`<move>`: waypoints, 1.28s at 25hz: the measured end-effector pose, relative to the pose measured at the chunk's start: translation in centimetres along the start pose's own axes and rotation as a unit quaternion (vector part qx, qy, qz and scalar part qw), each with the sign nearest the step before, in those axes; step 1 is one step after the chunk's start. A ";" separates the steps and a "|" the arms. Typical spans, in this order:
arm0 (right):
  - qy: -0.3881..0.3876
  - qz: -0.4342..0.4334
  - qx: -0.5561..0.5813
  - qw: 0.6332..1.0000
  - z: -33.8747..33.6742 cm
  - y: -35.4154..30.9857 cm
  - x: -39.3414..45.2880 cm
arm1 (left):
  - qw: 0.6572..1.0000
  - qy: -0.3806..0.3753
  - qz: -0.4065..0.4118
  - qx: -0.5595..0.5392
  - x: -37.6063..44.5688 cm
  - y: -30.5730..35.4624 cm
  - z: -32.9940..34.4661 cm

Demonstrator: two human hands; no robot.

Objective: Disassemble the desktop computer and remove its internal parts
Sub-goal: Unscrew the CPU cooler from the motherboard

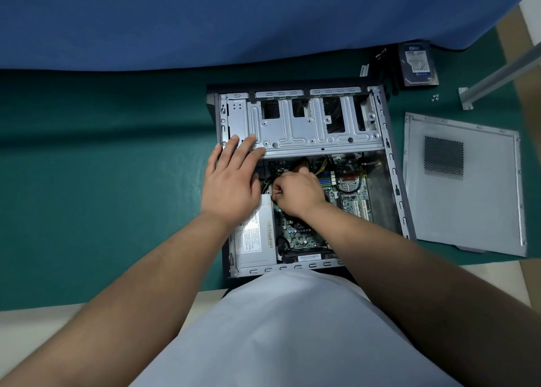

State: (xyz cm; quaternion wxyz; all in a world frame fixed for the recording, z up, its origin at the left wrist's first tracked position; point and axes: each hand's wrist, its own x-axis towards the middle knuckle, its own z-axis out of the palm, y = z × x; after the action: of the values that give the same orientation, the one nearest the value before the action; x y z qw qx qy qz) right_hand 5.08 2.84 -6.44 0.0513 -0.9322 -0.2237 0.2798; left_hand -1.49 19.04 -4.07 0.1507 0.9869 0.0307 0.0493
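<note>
Midway through the teardown, I work with both hands inside the opened grey metal desktop computer case [304,178], which lies on its side on the green-covered table [102,181], close to the near edge in front of me. My left hand [231,181] lies flat with straight fingers across the near corner of the silver pressed-steel drive cage [310,126], bracing the case and gripping nothing. My right hand [295,194] is curled, fingertips pinched on what looks like a cable connector beside the silver box-shaped power supply [257,240]; the connector itself is too hidden to name. I judge the step in hand to be unplugging the bundle of yellow and black power cables [314,162] from the green motherboard [298,228]. The next move would call for a straight, steady pull with the latch pressed and the case held still.

Inside, the drive cage stands empty, and the motherboard carries a small finned heatsink [349,187] and white expansion slots [361,209]. The flat grey side panel with its perforated vent [462,187] lies on the table to the right, apart from the case. A black hard drive with a blue-and-white label [417,63] rests beyond the case's far right corner.
</note>
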 end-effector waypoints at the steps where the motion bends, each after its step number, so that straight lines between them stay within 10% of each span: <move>1: -0.002 -0.005 -0.002 1.000 0.0 0.0 0.1 | 1.000 0.000 0.000 -0.002 0.0 -0.1 0.0; 16: 0.036 -0.042 0.199 0.979 -1.3 8.9 -7.1 | 0.997 -0.015 0.070 0.026 -1.0 1.7 -1.0; 20: -0.074 -0.019 0.153 0.985 -1.0 11.2 -7.3 | 0.975 -0.154 0.159 0.032 -1.0 7.4 -0.1; 24: -0.104 -0.033 0.091 0.990 -0.1 11.1 -6.5 | 0.939 -0.296 0.067 0.160 -0.6 10.9 2.6; 32: -0.062 -0.037 0.101 0.992 1.2 11.0 -5.8 | 0.941 -0.280 0.062 0.178 -0.5 11.0 4.1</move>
State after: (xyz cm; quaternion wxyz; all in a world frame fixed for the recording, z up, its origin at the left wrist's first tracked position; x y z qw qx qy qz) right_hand 4.40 -9.57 -6.96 0.1412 -0.8940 -0.2319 0.3565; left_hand -1.02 7.36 -4.73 -0.0281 0.9715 -0.0653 -0.2263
